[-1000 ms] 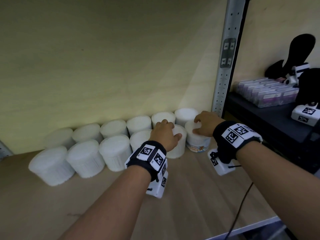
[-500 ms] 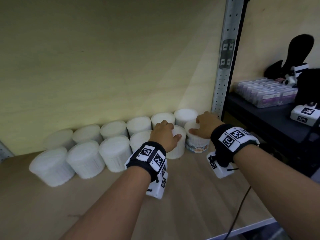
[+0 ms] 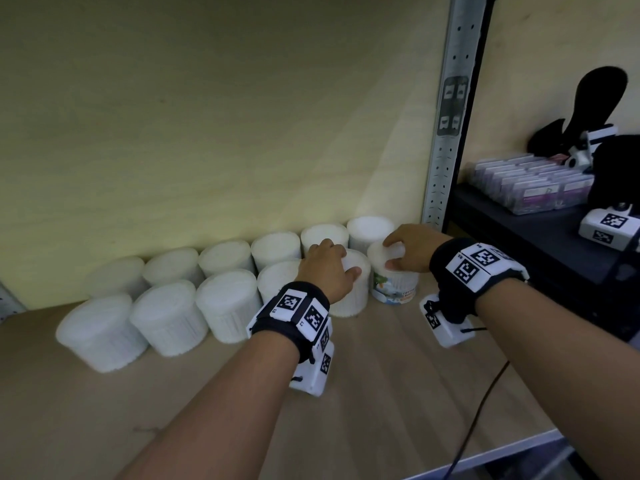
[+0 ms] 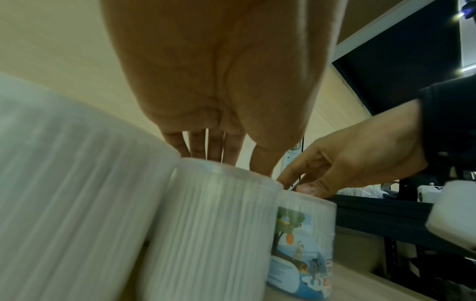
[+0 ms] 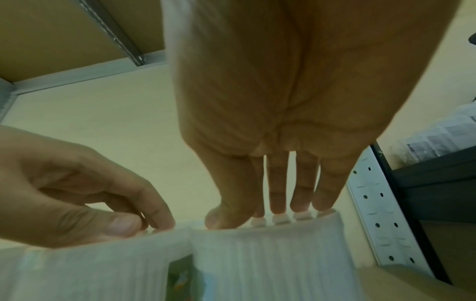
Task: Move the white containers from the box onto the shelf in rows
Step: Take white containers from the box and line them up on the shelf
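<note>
Left hand: the left hand [image 3: 327, 268] at frame centre grips the top of a white container [image 3: 349, 289], fingers curled over its rim.
Right hand: the right hand [image 3: 412, 252] pinches the lid of the labelled container [image 3: 393, 278] just right of it, thumb in front, fingers behind.
Containers: two rows of white containers [image 3: 162, 317] run from lower left toward centre along the wooden shelf [image 3: 381, 393]; the held pair ends the front row, touching side by side.
Obstacles: a perforated metal upright [image 3: 446, 133] stands just right of the rows; beyond it, a black shelf [image 3: 540, 244] carries packaged boxes [image 3: 530, 187].
Open room: bare board fills the lower frame to the shelf's front edge [image 3: 502, 452], where a black cable [image 3: 481, 410] hangs over.
</note>
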A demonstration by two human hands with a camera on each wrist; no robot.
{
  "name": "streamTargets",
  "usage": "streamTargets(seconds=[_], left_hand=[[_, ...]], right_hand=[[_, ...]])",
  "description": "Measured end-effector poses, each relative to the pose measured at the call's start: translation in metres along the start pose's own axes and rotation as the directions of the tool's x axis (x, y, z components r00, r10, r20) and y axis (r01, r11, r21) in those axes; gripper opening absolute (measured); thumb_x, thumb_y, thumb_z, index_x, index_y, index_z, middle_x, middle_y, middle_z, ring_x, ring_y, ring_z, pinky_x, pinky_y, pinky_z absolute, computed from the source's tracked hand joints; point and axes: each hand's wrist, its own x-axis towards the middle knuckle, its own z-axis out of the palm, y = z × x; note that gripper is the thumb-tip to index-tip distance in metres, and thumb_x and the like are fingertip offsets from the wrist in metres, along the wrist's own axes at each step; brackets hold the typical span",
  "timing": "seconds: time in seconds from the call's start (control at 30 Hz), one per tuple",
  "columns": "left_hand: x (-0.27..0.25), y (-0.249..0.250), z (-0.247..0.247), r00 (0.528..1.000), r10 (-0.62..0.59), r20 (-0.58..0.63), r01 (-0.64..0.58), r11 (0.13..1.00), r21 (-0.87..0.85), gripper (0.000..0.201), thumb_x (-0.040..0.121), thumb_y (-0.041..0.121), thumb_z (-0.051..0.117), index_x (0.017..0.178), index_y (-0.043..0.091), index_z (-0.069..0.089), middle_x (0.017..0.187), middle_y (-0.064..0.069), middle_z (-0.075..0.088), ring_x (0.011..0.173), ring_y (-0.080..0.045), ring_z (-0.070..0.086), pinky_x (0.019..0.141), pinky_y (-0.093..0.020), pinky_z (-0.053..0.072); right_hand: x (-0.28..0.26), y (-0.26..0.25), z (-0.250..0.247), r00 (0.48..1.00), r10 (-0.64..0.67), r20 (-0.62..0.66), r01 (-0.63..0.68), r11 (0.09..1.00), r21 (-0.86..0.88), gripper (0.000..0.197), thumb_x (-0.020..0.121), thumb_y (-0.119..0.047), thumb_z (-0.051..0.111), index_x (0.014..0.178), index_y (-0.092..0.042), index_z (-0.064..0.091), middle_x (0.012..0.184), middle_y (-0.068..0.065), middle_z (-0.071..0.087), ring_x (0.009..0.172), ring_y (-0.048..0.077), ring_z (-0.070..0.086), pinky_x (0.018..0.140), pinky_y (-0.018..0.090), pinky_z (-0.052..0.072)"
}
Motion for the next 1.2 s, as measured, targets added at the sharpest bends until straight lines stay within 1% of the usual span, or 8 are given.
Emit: streamTargets(seconds=[0.3, 0.6, 0.67, 0.73, 0.8, 0.97, 1.1, 1.2], left_hand=[[0.001, 0.001, -0.006, 0.998, 0.026, 0.058, -0.026, 1.0, 0.011, 0.05, 0.093, 0.034, 0.055, 0.136, 0.009, 0.047, 0.136, -0.01, 0.045, 0.128, -0.026, 0.041, 0.107, -0.036, 0.036], [0.003, 0.003, -0.028, 0.959, 0.102, 0.265, -0.105, 0.994, -0.004, 0.049, 0.095, 0.009, 0.048, 0.143, 0.013, 0.039, 0.151, -0.004, 0.036, 0.138, -0.02, 0.036, 0.11, -0.025, 0.029], [0.004, 0.004, -0.028, 0.978, 0.082, 0.194, -0.08, 0.997, -0.017, 0.043, 0.096, 0.012, 0.048, 0.139, 0.012, 0.044, 0.148, -0.007, 0.038, 0.135, -0.022, 0.038, 0.108, -0.026, 0.031], [0.005, 0.005, -0.025, 0.998, 0.049, 0.048, -0.048, 0.999, -0.018, 0.041, 0.095, 0.024, 0.052, 0.133, 0.009, 0.049, 0.142, -0.01, 0.042, 0.13, -0.025, 0.042, 0.108, -0.032, 0.035], [0.006, 0.006, -0.02, 0.999, 0.017, -0.033, -0.017, 1.0, 0.003, 0.045, 0.093, 0.035, 0.054, 0.129, 0.007, 0.052, 0.136, -0.012, 0.044, 0.127, -0.028, 0.042, 0.106, -0.037, 0.038], [0.007, 0.009, -0.01, 0.999, -0.022, 0.047, 0.014, 0.986, 0.167, 0.055, 0.09, 0.045, 0.054, 0.129, 0.007, 0.05, 0.133, -0.013, 0.043, 0.126, -0.029, 0.04, 0.104, -0.04, 0.04], [0.01, 0.008, -0.011, 0.996, 0.0, 0.088, -0.012, 0.989, 0.144, 0.055, 0.09, 0.04, 0.057, 0.133, 0.008, 0.048, 0.137, -0.012, 0.044, 0.127, -0.028, 0.043, 0.105, -0.042, 0.04], [0.011, 0.007, -0.018, 0.985, 0.036, 0.171, -0.057, 0.991, 0.118, 0.054, 0.093, 0.03, 0.057, 0.141, 0.011, 0.042, 0.145, -0.01, 0.041, 0.132, -0.026, 0.042, 0.109, -0.035, 0.036]], right_hand=[[0.0, 0.002, 0.002, 1.0, -0.01, -0.022, 0.011, 1.0, 0.024, 0.057, 0.09, -0.039, 0.06, 0.14, -0.018, 0.046, 0.148, 0.005, 0.039, 0.136, 0.024, 0.038, 0.112, 0.033, 0.03], [0.001, 0.002, 0.003, 1.0, -0.002, -0.031, 0.004, 0.999, 0.038, 0.056, 0.089, -0.039, 0.062, 0.138, -0.017, 0.048, 0.145, 0.006, 0.043, 0.134, 0.024, 0.041, 0.111, 0.033, 0.033], [0.0, 0.003, 0.003, 0.999, -0.001, -0.032, 0.003, 0.999, 0.048, 0.056, 0.089, -0.039, 0.062, 0.138, -0.017, 0.049, 0.145, 0.006, 0.042, 0.134, 0.024, 0.041, 0.11, 0.033, 0.033], [0.0, 0.003, 0.003, 1.0, -0.001, -0.031, 0.003, 0.999, 0.054, 0.056, 0.089, -0.038, 0.062, 0.138, -0.016, 0.049, 0.145, 0.006, 0.042, 0.134, 0.024, 0.041, 0.11, 0.033, 0.033], [0.0, 0.003, 0.003, 0.999, -0.002, -0.038, 0.004, 0.998, 0.055, 0.055, 0.089, -0.038, 0.062, 0.138, -0.016, 0.049, 0.145, 0.006, 0.042, 0.134, 0.023, 0.041, 0.11, 0.032, 0.033], [0.001, 0.004, 0.004, 0.999, -0.004, -0.045, 0.007, 0.998, 0.067, 0.056, 0.088, -0.038, 0.063, 0.137, -0.015, 0.05, 0.143, 0.006, 0.044, 0.133, 0.024, 0.042, 0.11, 0.033, 0.034], [0.001, 0.004, 0.005, 0.999, -0.001, -0.047, 0.005, 0.997, 0.082, 0.055, 0.088, -0.038, 0.064, 0.137, -0.015, 0.051, 0.143, 0.006, 0.045, 0.132, 0.024, 0.043, 0.109, 0.033, 0.035], [0.001, 0.004, 0.004, 0.999, 0.0, -0.054, 0.004, 0.996, 0.085, 0.055, 0.088, -0.037, 0.064, 0.136, -0.015, 0.051, 0.142, 0.006, 0.045, 0.131, 0.024, 0.044, 0.109, 0.033, 0.035]])
